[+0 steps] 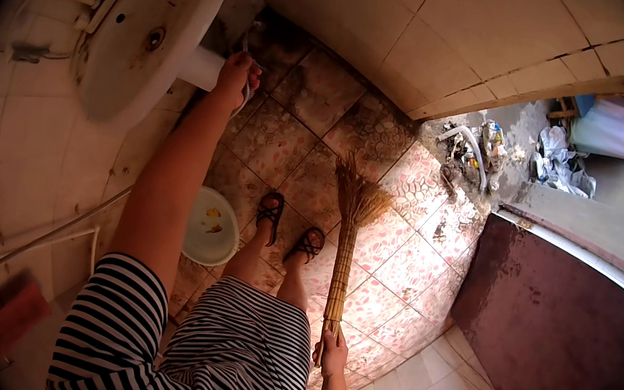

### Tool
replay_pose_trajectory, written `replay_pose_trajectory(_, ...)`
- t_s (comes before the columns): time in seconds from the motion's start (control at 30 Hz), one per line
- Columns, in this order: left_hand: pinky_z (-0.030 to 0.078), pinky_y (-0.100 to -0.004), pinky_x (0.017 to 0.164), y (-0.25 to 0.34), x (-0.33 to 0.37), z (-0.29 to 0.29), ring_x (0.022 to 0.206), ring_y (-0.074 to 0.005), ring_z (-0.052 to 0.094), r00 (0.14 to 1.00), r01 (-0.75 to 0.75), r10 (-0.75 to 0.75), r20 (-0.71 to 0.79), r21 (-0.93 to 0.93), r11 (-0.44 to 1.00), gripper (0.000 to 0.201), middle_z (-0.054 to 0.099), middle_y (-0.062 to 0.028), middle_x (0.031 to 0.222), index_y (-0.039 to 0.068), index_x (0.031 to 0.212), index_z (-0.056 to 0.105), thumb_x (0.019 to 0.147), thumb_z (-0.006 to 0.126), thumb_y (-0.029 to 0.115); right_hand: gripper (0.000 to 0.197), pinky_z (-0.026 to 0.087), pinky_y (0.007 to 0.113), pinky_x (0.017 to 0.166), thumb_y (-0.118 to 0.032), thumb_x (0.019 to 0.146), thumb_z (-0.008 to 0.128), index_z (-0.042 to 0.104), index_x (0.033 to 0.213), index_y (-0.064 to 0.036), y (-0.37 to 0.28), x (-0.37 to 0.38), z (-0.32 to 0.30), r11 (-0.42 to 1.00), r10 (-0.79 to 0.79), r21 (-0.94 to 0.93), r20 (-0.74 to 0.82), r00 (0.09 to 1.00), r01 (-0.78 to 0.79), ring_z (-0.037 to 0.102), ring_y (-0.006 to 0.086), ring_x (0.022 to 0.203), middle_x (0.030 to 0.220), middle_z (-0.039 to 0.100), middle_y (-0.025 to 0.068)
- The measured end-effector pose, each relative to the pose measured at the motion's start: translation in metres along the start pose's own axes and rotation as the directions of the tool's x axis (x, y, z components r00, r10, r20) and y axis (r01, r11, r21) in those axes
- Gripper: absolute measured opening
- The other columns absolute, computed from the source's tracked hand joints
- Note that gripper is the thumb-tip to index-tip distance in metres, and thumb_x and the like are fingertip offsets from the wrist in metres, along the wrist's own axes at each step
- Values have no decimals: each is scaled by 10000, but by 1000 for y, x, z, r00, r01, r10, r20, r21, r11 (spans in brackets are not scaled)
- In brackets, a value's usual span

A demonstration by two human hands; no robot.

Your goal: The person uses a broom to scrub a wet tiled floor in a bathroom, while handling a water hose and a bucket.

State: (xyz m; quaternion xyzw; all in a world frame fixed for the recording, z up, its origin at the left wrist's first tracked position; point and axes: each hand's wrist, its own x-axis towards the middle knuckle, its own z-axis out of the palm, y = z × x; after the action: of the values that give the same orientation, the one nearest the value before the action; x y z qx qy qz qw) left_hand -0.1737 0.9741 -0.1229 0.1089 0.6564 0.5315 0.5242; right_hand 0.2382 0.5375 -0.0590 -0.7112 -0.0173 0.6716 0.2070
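My right hand (332, 349) grips the bound handle of a straw broom (345, 255). The broom points away from me, its flared bristles over the patterned floor tiles. Out ahead and to the left, my left hand (236, 79) is closed round a thin pale hose (244, 99), part of which loops below the fingers. The hose's far end is hard to make out against the dark corner. Beside that hand stands a white washbasin (125, 77) with brown stains around its drain.
A pale plastic tub (220, 249) with yellowish bits inside stands left of my sandalled feet. Dirt and litter (478, 156) lie by the doorway, near crumpled plastic bags (560, 162). A dark red door (540, 331) is at right. Pipes (43, 237) run along the left wall.
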Motion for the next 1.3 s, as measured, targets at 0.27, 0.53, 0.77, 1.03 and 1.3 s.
replay_pose_trajectory(0.27,385,-277,431,4,29,-22,511,-116,415,995,94,-95,31,43,995,328,525,-74,710,132,1236,389,920,445,205,294,381,253,343,-202,882,461,494,1146,-76,-3,-17,61,995,49,-84,-63,997,-54,453,132,366,548,492,50)
replay_pose_trajectory(0.53,358,-251,415,0,38,-23,468,-123,391,992,129,-126,32,-122,984,263,510,-86,689,92,1166,418,931,416,211,254,353,245,329,-198,892,448,491,1089,-44,-5,-24,104,998,21,-60,7,1000,-21,407,120,348,507,445,35)
replay_pose_trajectory(0.77,365,-261,415,13,37,-23,456,-121,382,983,150,-167,-78,-180,972,286,505,-84,687,60,1173,420,935,403,218,196,339,246,330,-171,891,458,506,1031,-42,-6,-24,114,1000,11,28,117,993,-14,386,107,363,503,417,13)
replay_pose_trajectory(1.03,388,-266,424,-3,50,-17,473,-119,422,941,335,-338,-27,-61,940,226,575,-115,750,39,1055,491,918,439,211,310,373,247,347,-161,881,471,472,1165,-37,1,-15,117,1000,-1,-21,30,1000,2,438,124,382,526,456,30)
replay_pose_trajectory(1.3,371,-292,396,-6,67,-31,429,-150,422,968,113,-125,-219,-69,991,253,602,-152,752,-46,923,485,915,448,204,270,383,252,346,-167,877,477,497,1113,-38,0,-21,119,998,36,46,-22,999,-35,444,129,366,539,480,45)
